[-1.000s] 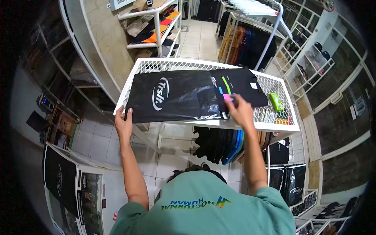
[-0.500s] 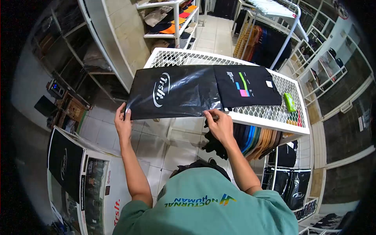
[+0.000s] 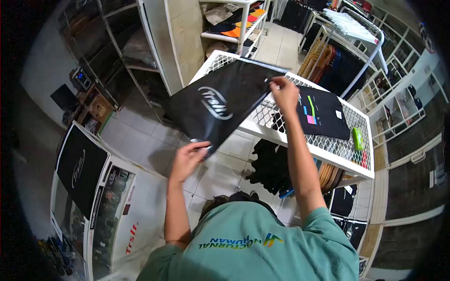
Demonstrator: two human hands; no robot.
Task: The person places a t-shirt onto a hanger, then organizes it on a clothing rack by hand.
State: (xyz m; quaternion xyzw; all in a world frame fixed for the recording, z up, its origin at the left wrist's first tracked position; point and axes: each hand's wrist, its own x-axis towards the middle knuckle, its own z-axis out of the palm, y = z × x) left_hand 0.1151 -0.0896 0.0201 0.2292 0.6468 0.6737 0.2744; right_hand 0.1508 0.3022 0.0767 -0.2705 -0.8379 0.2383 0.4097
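Black plastic bag (image 3: pixel 220 103) w/ white "Trslt" logo is held up in the air, stretched at a slant betw. both hands, above the near-left corner of the white mesh worktop (image 3: pixel 328 149) & partly out over the tiled floor. Logo side faces the camera.

Left hand (image 3: pixel 190 159): low, off the worktop edge, fingers pressed together, pinching the bag's bottom corner. Right hand (image 3: pixel 283 93): raised over the worktop, thumb & fingertips pinching the bag's top edge, near its upper corner.

On the worktop, just right of the right hand: folded black t-shirt (image 3: pixel 323 112) lying flat, w/ green, blue & pink print and a small white tag. Apart from the bag, not touching it. Further right, near the worktop's far end, a small green packet (image 3: pixel 358 139).

Under the worktop: row of folded shirts (image 3: pixel 281 173), dark, blue & tan. Behind: white shelf w/ caps (image 3: pixel 234 21) & a rack of hanging clothes (image 3: pixel 337 65). Lower left: display stand (image 3: pixel 77 168) w/ the same logo.
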